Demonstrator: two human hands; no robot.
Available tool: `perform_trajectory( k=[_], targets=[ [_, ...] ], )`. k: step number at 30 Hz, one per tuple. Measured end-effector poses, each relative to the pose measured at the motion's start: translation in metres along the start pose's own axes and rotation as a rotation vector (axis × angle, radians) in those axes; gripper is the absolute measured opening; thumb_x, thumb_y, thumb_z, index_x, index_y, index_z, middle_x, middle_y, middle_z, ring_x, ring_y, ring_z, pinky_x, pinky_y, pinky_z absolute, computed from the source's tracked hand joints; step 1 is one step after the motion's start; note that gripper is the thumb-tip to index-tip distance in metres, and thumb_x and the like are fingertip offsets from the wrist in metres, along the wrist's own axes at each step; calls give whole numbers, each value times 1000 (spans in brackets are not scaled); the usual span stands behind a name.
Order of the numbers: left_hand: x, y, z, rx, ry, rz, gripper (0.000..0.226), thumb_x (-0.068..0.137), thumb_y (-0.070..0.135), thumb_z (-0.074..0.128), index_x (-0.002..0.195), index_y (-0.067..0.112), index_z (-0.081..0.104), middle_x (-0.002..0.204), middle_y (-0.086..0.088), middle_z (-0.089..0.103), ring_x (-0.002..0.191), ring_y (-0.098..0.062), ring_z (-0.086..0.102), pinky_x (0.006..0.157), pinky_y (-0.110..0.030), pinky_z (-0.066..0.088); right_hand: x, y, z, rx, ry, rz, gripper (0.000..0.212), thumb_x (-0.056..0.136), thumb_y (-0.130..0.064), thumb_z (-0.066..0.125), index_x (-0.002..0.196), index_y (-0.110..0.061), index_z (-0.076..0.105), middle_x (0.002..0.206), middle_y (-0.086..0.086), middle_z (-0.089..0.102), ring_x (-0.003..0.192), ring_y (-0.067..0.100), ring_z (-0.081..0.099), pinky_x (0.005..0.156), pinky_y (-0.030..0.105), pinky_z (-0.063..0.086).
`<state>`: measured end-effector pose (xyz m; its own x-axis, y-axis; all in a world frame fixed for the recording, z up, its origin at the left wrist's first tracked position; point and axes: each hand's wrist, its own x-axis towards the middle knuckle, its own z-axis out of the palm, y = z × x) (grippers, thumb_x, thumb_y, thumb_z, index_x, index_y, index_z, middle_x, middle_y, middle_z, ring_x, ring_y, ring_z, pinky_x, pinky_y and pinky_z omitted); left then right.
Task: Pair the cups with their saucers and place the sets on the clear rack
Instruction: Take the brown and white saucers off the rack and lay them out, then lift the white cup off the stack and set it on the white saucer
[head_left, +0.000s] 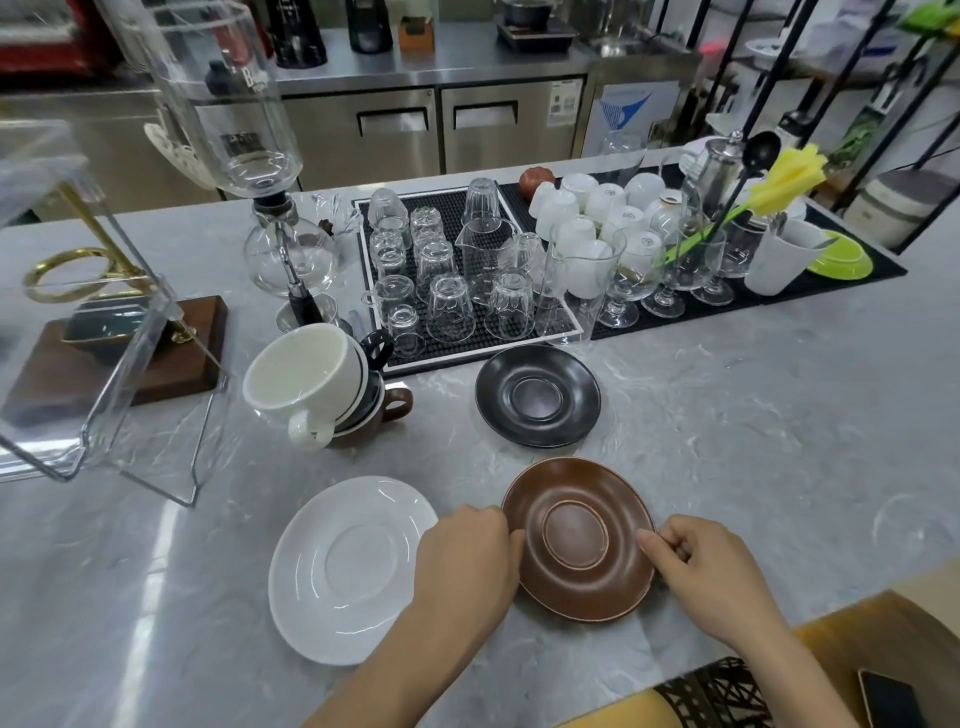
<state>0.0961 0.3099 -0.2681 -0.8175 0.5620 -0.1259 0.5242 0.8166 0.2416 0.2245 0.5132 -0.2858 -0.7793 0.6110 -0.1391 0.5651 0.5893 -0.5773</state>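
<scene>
A brown saucer (579, 538) lies near the counter's front edge. My left hand (462, 561) grips its left rim and my right hand (706, 566) grips its right rim. A white saucer (348, 569) rests flat just left of my left hand. A black saucer (537, 396) sits farther back. Three cups are nested and tipped on their side to the left: a white cup (304, 382) on the outside, a black cup (371, 397) inside the stack, a brown cup (395, 405) at the bottom. The clear rack (104, 374) stands at the far left.
A black mat (462, 270) behind the saucers holds several upturned glasses. White cups (605, 208), stemmed glasses and a steel pot stand on a mat to the right. A glass siphon brewer (283, 249) rises behind the stacked cups. A phone (891, 701) lies bottom right.
</scene>
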Motion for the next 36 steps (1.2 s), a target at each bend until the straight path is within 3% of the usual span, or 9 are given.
perform_trajectory(
  k=[6,12,16,19,24,28,31,34,36],
  targets=[
    [-3,1,0,-9,-24,-7,36,102,41,42,94,14,64,102,-11,70,93,-33,66,65,-30,34,4,3,1,-7,13,-28,46,90,-34,68,52,-20,45,55,12,60,47,13,49,48,25,36],
    [-8,1,-2,-83,-28,-7,35,102,40,43,94,13,63,103,-13,69,95,-35,64,67,-32,34,6,0,-2,6,-9,-30,47,90,-34,69,52,-18,44,47,0,50,49,15,51,49,27,35],
    [-19,-3,-8,-248,74,-2,41,96,48,48,68,18,49,76,-7,68,76,-32,62,61,-35,39,3,-11,-10,24,20,-37,48,86,-34,73,50,-18,45,45,2,49,46,13,48,50,31,35],
    [-28,-11,-15,-379,217,-13,47,89,49,56,55,21,40,50,-1,57,56,-25,57,55,-34,41,-1,-29,-12,101,69,-84,50,82,-37,76,48,-21,43,42,-5,48,45,9,48,48,31,35],
    [-42,-41,-32,-479,355,-106,49,78,47,68,51,28,32,41,9,40,46,-12,47,49,-23,36,-8,-74,-4,333,-27,-177,34,69,-36,85,60,-19,57,44,-7,50,40,3,42,44,14,36],
    [-56,-62,-41,-498,438,-175,41,70,59,62,58,26,40,52,10,48,55,-9,48,54,-20,36,-11,-103,4,363,-68,-271,26,65,-36,86,80,-27,67,67,-10,68,57,4,59,54,11,46],
    [-66,-78,-48,-434,569,-183,33,70,58,65,70,26,58,71,16,60,74,-10,58,71,-31,47,-8,-124,11,288,-79,-371,37,65,-52,81,99,-45,67,96,-25,68,86,-2,66,75,12,51],
    [-72,-91,-51,-366,620,-217,42,71,57,66,89,19,72,95,8,70,94,-22,67,87,-49,50,-7,-142,18,176,-140,-492,62,71,-58,77,127,-54,51,129,-45,45,123,-23,39,103,8,31],
    [-75,-99,-51,-294,554,-275,59,73,63,59,107,17,73,120,-2,70,119,-30,63,103,-57,43,-5,-151,25,111,-189,-562,72,73,-62,72,134,-61,33,139,-48,22,130,-32,14,109,5,14]
  ],
)
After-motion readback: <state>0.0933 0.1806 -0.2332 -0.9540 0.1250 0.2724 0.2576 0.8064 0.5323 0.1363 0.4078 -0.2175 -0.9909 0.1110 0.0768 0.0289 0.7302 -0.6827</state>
